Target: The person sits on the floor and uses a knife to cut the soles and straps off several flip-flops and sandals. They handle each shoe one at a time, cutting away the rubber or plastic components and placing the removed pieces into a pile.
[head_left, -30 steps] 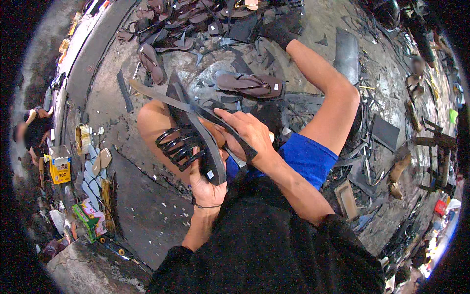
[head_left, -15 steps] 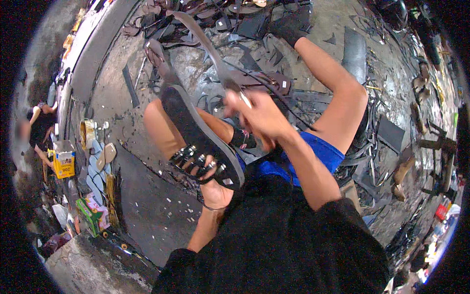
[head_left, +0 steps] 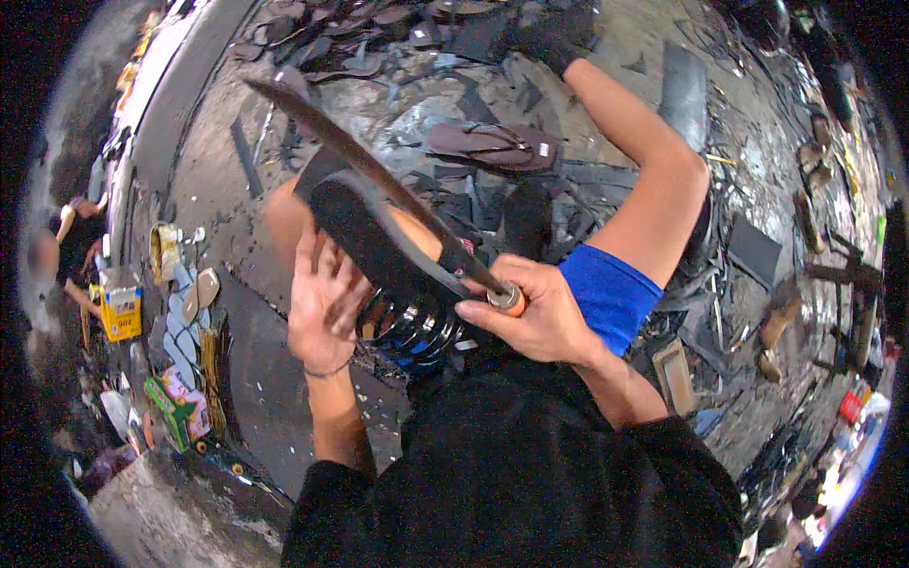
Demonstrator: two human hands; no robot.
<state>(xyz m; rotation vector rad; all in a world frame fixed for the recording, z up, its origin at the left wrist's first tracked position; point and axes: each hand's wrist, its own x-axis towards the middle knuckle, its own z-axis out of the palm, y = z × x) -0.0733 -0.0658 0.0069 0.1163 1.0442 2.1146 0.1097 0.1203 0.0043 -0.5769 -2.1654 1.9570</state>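
A long dark-bladed knife (head_left: 379,175) slants across in front of me, its tip far to the left. My right hand (head_left: 544,312) is closed round its light wooden handle. Beneath the blade, a black sandal (head_left: 355,218) with shiny studded straps rests over my lap, its straps nearest me. My left hand (head_left: 327,303) is beside the sandal's left edge, slightly blurred, with fingers apart and nothing visible in it. Whether its fingertips touch the sandal I cannot tell.
A brown flip-flop (head_left: 492,147) lies on the floor ahead among dark sheet scraps. More sandals (head_left: 379,38) are heaped at the far side. A yellow box (head_left: 121,312) and pale blue soles (head_left: 185,331) stand at left. Another person (head_left: 76,241) is at the far left.
My left hand has come out of the sandal's straps to its left side. My right hand has drawn nearer me, and the knife now lies across the sandal.
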